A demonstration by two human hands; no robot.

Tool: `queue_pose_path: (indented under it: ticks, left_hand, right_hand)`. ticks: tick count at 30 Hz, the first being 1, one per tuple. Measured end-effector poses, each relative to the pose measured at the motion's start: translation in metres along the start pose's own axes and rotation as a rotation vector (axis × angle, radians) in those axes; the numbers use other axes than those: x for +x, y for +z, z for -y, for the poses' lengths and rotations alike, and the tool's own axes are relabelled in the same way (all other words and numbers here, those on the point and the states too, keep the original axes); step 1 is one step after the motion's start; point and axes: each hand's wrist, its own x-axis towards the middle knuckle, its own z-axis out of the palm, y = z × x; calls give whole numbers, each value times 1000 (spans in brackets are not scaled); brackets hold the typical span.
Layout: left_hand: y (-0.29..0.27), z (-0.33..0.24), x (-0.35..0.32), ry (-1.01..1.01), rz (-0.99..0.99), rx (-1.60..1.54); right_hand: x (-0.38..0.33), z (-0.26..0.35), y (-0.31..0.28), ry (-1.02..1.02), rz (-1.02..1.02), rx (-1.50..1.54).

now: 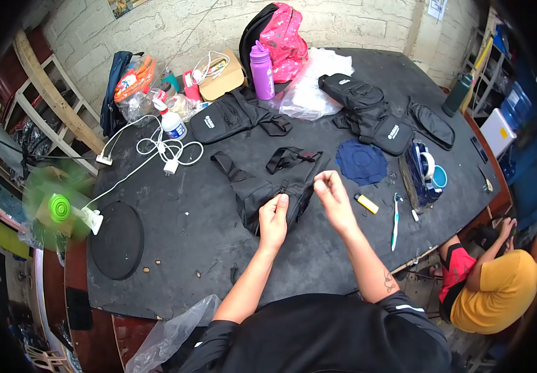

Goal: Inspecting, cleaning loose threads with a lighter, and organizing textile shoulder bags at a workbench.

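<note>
Painted block wall (181, 25) rises behind the purple bottle (263, 71), and a dark table (169, 261) spreads out from its base. Nearer the person than the bottle, roughly in line with it, lies a black bag (256, 194), its body slumped and its straps loose. The left hand (273, 221) pinches a fold of it between thumb and fingers. The right hand (338, 202), right of the bottle's line, has its fingers curled beside the bag; whether they grip anything thin, I cannot tell. The bag looks like light, soft cloth, hard to damage but likely to crumple and shift when tugged. A seam or firm edge should give the surest hold, with one hand steadying the body; pulling by the floppy straps would probably just twist it.
</note>
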Motion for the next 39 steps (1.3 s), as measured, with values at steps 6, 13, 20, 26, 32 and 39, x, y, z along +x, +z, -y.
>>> queue_pose_path:
  ticks: [6,13,20,26,32,39]
  left_hand:
    - [10,-6,-3,28,-8,20]
    - [9,-4,-4,52,-21,33]
    - [14,-1,0,11,-30,-15]
    - [16,-2,-2,36,-27,26]
    - [12,-6,4,-56,24,212]
    - [-19,-82,1,-157,403,969]
  right_hand:
    - [-17,-7,19,-345,-63,-459]
    - [7,-14,-8,144,-57,687]
    - [-30,-11,-2,-171,-7,-537]
    - [-22,-1,14,-353,-164,-466]
    - [9,-19,3,123,62,560]
    - [24,-35,-12,-111,157,145]
